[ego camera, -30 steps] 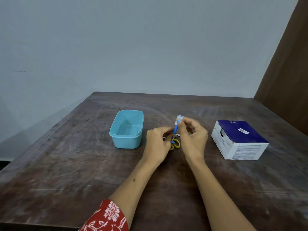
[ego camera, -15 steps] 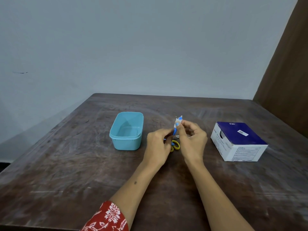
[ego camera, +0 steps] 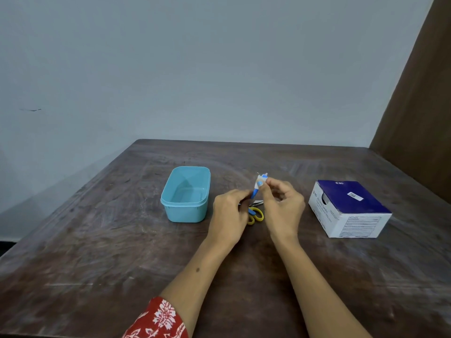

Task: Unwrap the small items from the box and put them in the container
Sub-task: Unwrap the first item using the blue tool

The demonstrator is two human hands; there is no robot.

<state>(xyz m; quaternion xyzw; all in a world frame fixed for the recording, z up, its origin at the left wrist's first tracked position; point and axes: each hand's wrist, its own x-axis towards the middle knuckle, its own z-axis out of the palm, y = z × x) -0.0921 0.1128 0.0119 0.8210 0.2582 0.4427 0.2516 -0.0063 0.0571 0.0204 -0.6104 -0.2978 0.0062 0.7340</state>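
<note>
Pinching small blue-white packet w/ both hands above table, just right of blue container. Left hand gripping packet's lower end, right hand nipping top btwn thumb & fingers. Possibly torn at top, too small to tell. Lying under hands: yellow scissors. Sitting well right of container: box.

A single head-worn camera looks forward and down from the near edge of a dark wooden table. The table fills the lower half; a pale wall rises behind its far edge.
</note>
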